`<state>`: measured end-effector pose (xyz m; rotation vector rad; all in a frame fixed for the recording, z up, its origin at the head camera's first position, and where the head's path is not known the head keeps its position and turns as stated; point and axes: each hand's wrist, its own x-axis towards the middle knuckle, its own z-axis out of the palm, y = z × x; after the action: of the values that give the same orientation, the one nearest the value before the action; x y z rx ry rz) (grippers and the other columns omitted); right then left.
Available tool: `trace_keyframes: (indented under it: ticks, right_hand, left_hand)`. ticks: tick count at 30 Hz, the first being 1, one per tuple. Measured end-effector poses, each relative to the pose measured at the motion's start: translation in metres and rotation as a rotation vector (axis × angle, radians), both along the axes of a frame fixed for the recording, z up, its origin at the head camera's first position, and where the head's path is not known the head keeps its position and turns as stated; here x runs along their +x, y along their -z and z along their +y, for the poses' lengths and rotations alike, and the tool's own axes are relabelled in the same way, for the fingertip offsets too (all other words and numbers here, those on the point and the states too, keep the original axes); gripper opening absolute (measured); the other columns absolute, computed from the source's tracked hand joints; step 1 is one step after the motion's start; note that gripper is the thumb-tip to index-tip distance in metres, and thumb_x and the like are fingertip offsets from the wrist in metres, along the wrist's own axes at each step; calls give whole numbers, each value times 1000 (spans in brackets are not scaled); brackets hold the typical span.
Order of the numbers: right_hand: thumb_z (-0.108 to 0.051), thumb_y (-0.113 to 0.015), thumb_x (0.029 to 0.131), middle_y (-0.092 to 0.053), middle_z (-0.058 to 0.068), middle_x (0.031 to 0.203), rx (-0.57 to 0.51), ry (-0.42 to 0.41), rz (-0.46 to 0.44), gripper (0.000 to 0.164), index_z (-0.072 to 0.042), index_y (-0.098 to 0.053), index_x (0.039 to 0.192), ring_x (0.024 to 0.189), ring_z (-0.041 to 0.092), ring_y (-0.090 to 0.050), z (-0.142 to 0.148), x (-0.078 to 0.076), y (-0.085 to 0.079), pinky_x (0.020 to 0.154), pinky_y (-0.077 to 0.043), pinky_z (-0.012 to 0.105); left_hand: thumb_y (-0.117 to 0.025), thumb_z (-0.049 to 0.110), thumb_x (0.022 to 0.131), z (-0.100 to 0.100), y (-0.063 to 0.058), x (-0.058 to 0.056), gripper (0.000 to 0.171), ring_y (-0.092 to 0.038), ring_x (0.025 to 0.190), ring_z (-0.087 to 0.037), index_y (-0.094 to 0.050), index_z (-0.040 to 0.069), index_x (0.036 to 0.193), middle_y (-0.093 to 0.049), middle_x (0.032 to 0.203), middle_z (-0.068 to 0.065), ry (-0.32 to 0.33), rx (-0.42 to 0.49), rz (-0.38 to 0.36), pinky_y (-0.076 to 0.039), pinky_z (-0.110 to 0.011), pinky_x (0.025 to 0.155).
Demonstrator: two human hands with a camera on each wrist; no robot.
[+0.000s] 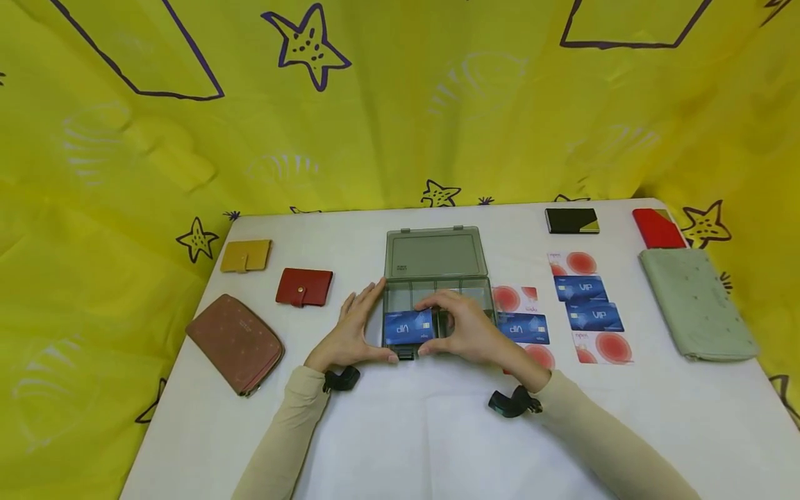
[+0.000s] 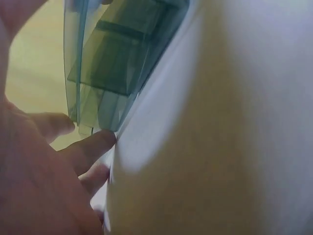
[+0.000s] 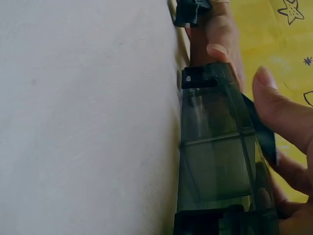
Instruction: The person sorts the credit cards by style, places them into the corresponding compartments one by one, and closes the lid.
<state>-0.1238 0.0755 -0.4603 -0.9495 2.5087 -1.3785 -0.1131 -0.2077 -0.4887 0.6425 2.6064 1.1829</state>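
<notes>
Clearly, the right hand [image 1: 465, 326] pinches a blue plastic VIP card [image 1: 405, 328] between thumb and fingers, holding it over the front left of a shallow, smoky-grey see-through plastic box [image 1: 481, 297]. The left hand [image 1: 353, 337] spreads its thumb and fingers along the box's left side. The hinged lid [image 1: 435, 255] is already up, but I'd judge the card not yet settled inside. Loose blue and red-and-white cards [image 1: 523, 329] lie just right of the box, another overlapping column of cards [image 1: 587, 303] farther right, so much seems left.

box [image 2: 115, 63]: cut off, left wrist | left sleeve [image 1: 281, 434]: cut off, head
</notes>
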Motion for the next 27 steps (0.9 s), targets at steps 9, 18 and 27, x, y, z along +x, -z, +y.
trace_keyframes:
  ticks: [9, 18, 27]
  right_hand:
    - [-28, -99, 74, -53, 15, 145, 133, 8, 46, 75, -10, -67, 140, 135, 38, -52, 5, 7, -8, 111, -43, 65]
    - [-20, -96, 78, -73, 15, 124, 156, 151, 58, 65, -4, -69, 135, 107, 33, -67, 93, -15, -34, 85, -58, 48]
    - [-29, -94, 81, -72, 15, 126, 414, 225, -113, 63, -5, -70, 134, 118, 36, -63, 165, 0, -21, 99, -54, 60]
  left_hand:
    - [-102, 35, 66, 2, -5, 2, 138, -29, 150, -40, -16, 18, 172, -41, 160, -17, -20, 8, 14, -28, -72, 118]
    - [-104, 32, 65, 2, -3, -1, 137, -43, 116, -28, -20, 14, 171, -57, 125, -9, -12, 46, 71, -40, -49, 103]
    - [-103, 25, 68, -3, 3, -1, 134, -47, 103, -21, -19, 14, 171, -60, 114, -6, -8, 63, 25, -40, -36, 95]
